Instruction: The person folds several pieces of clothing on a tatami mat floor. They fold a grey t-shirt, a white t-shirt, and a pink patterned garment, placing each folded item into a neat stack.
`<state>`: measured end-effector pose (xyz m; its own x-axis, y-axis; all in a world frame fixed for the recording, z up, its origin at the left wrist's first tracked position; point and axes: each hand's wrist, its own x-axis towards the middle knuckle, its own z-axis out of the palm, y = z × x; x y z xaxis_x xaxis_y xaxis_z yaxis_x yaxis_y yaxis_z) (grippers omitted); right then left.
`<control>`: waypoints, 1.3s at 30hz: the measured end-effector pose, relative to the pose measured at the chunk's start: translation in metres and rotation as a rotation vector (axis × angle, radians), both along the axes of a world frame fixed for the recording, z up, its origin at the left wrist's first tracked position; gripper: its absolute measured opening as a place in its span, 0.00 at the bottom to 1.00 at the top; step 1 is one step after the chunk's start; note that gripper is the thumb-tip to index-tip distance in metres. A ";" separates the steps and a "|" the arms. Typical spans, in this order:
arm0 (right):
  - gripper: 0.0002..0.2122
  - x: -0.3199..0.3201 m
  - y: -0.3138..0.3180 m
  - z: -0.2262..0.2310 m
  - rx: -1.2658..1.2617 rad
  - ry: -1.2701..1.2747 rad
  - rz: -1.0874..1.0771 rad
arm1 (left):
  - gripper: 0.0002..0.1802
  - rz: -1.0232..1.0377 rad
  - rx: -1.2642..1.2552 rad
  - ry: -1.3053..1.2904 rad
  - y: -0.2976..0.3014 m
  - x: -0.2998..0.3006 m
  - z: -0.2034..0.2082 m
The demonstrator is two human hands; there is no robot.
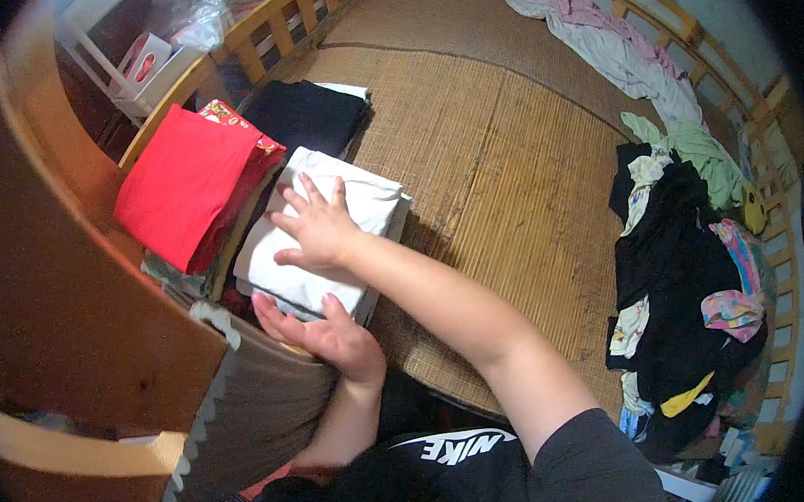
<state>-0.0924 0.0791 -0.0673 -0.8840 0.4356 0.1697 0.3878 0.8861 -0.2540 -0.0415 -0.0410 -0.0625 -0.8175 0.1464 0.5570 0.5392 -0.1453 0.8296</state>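
Pressing lightly from above, the right hand (317, 229) lies palm down on a stack of folded white cloth (371, 195), its fingers spread apart. The left hand (332, 340) is curved at the stack's near edge, toward six o'clock, with the thumb standing away from the fingers; whether its fingertips reach underneath, I cannot tell. The white stack rests near the bed's edge, left of the middle of the view, around nine o'clock.

Taking that stack as the centre of the dial, a pile of folded cloth topped with a red piece (179, 179) sits just beside it at ten o'clock. Folded black cloth (308, 112) lies at twelve. A woven mat (521, 204) covers the bed and stretches away toward two and three o'clock.

Well apart, a loose heap of mostly black clothes (672, 267) lies just past three o'clock, with a yellow piece (687, 396) at four. Pale green cloth (709, 165) lies near three, and crumpled pink and white cloth (598, 42) at two, along the slatted wooden rail (712, 52).
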 end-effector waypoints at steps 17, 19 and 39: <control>0.32 0.011 0.002 -0.010 -0.075 0.038 0.007 | 0.29 -0.301 0.083 0.033 0.004 0.018 -0.004; 0.31 0.037 -0.002 -0.017 0.011 0.169 -0.023 | 0.28 -0.346 0.100 0.154 0.008 0.031 0.000; 0.34 0.584 -0.015 0.060 0.477 0.722 -2.182 | 0.22 -1.486 -0.568 0.476 0.026 0.192 -0.053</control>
